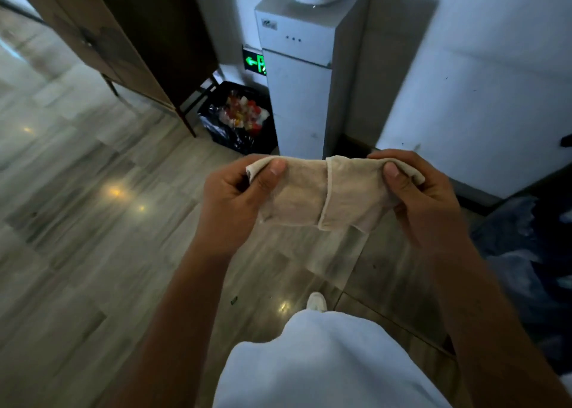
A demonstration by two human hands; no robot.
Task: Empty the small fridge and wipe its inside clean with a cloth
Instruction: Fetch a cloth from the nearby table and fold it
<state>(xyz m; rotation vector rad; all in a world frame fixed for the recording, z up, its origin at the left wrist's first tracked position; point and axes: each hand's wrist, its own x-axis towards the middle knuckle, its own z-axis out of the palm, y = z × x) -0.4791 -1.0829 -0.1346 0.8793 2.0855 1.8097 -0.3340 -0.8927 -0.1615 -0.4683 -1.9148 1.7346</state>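
A thin beige cloth (322, 197) is stretched out in front of me between both hands, partly folded over on itself, its lower part hanging loose and see-through. My left hand (235, 197) pinches the cloth's left top corner between thumb and fingers. My right hand (424, 197) pinches its right top corner the same way. No fridge is in view. I stand on a grey wood-pattern floor (93, 222), with my white trousers and one white shoe (316, 301) below.
A white water dispenser (297, 76) stands against the wall ahead. Left of it sits a black bin (238, 119) lined with a bag and full of rubbish. A brown cabinet on thin legs (123, 36) is at the upper left. Crumpled blue plastic (523, 252) lies at the right.
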